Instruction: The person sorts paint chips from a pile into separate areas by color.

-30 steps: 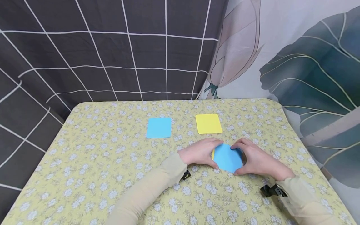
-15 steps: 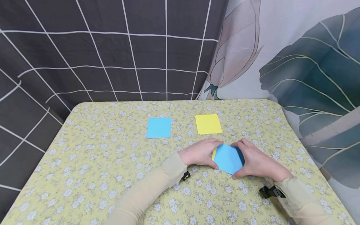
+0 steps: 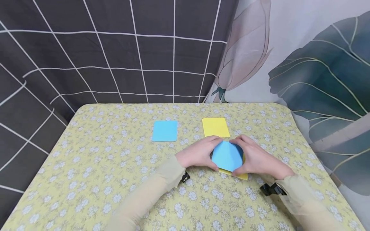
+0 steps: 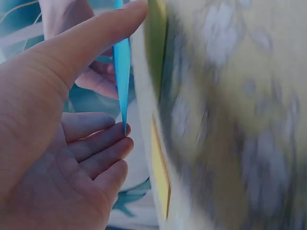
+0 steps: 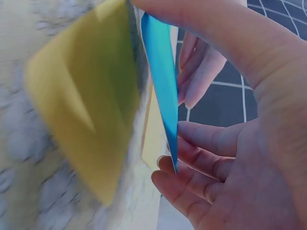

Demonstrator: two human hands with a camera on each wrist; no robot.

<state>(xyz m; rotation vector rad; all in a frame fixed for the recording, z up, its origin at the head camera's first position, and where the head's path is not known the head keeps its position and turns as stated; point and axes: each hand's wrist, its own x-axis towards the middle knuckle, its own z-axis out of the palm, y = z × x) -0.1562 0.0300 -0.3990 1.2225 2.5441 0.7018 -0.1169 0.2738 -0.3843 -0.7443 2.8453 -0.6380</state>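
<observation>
A blue square card (image 3: pixel 227 156) is held between both hands, just above the table. My left hand (image 3: pixel 199 153) pinches its left side, thumb at the near edge and fingers at the far edge. On the opposite side my right hand (image 3: pixel 257 158) grips it in the same way. Both wrist views show the blue card (image 5: pixel 163 72) nearly edge-on and raised off the cloth. Beneath it lies a yellow square card (image 5: pixel 86 105), mostly covered in the head view, with its near right corner showing.
Farther back on the table lie another blue square card (image 3: pixel 164 131) and, to its right, another yellow square card (image 3: pixel 215 127). A yellow floral cloth (image 3: pixel 101 179) covers the table. A dark gridded curtain (image 3: pixel 115 51) hangs behind.
The held blue card has risen and shifted left and away with both hands. The yellow card under it now shows at its near right rather than its left edge.
</observation>
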